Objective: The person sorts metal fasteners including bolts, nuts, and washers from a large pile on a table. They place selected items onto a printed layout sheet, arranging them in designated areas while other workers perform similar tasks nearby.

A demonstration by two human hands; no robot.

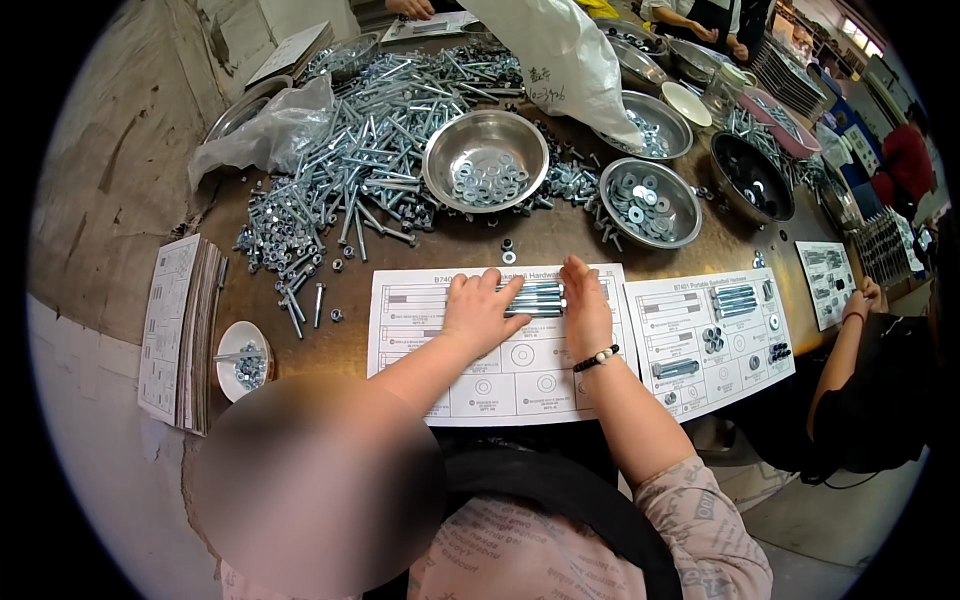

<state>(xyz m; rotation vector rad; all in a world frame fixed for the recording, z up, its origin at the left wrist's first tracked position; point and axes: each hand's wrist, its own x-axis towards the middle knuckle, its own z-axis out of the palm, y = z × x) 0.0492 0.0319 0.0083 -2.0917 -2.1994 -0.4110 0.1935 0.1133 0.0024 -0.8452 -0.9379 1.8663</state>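
Left fingers hold bolts from above; right fingers extended beside them.
Light pressure from both sides should keep them even.

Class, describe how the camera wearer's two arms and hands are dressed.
The left hand and right hand are gloveless; the right wears a black beaded bracelet with some pale beads. The right sleeve is pale pink with grey lettering. Blurring hides the left upper arm.
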